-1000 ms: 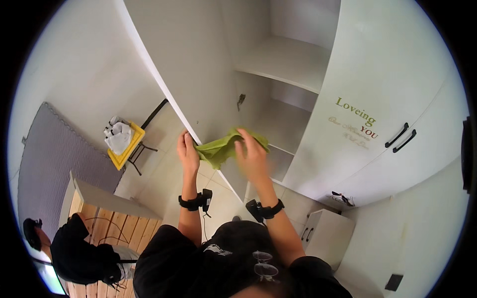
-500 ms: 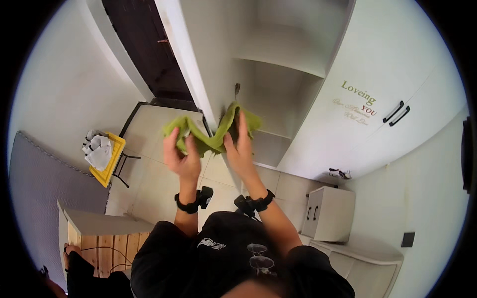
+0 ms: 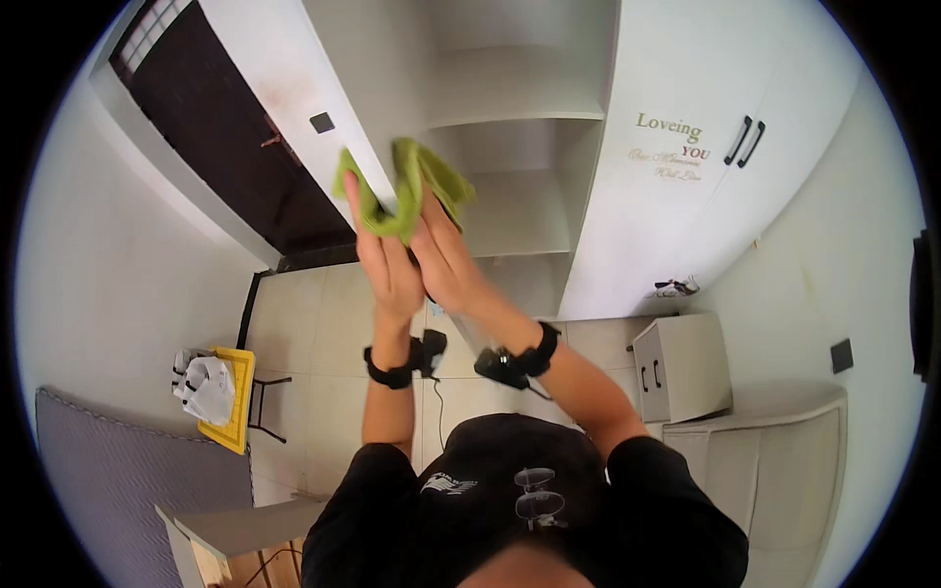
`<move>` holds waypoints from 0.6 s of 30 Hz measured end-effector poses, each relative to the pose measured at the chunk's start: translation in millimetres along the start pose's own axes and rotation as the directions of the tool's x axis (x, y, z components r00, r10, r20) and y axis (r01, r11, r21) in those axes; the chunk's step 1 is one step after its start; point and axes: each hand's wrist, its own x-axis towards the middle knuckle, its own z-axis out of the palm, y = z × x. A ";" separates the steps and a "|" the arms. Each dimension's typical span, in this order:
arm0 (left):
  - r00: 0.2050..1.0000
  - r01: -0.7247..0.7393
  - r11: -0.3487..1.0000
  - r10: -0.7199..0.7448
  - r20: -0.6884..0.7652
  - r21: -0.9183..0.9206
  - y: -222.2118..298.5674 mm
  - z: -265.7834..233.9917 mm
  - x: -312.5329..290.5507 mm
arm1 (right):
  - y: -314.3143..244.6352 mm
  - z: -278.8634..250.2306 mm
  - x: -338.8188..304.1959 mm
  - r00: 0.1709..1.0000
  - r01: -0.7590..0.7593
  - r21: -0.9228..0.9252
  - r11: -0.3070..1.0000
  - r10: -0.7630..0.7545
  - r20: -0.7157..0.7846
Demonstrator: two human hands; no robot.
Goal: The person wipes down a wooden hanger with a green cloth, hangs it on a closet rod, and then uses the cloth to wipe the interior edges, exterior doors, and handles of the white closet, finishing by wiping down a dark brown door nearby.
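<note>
A green cloth (image 3: 410, 171) is folded between my two hands, in front of the side panel (image 3: 368, 78) of the open-shelved wardrobe. My left hand (image 3: 388, 274) holds the cloth's left part, fingers stretched up along it. My right hand (image 3: 446, 265) has its right part, with the fingers partly behind the fabric. The palms are close together, and the cloth hides some fingertips. Whether the cloth touches the panel I cannot tell. Each wrist wears a black strap with a small black device.
To the right are open shelves (image 3: 515, 186) and white wardrobe doors (image 3: 686, 88) with black handles. A small cabinet (image 3: 686, 363) stands below them. At left are a dark door (image 3: 221, 127), a yellow folding stool (image 3: 230, 402) bearing a white bag (image 3: 208, 390), and a grey mattress (image 3: 127, 470).
My hands have come closer together and moved up with the cloth, which is now bunched narrower. The view has shifted, and another person's hand at the lower left is out of view.
</note>
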 end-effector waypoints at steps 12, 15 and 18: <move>0.989 0.096 0.953 -0.059 0.135 -0.288 -0.8 -6.0 33.8 | -0.1 16.9 31.4 0.996 0.076 0.046 0.996 -0.074 -0.043; 0.969 0.145 0.977 -0.108 0.221 -0.157 -7.8 -17.8 2.2 | 24.0 20.1 -3.9 0.995 -0.060 0.108 0.992 0.069 -0.074; 0.955 0.160 0.987 -0.150 0.258 -0.018 -16.8 -22.8 -30.5 | 32.9 18.0 -32.1 0.974 -0.198 0.140 0.970 0.211 -0.085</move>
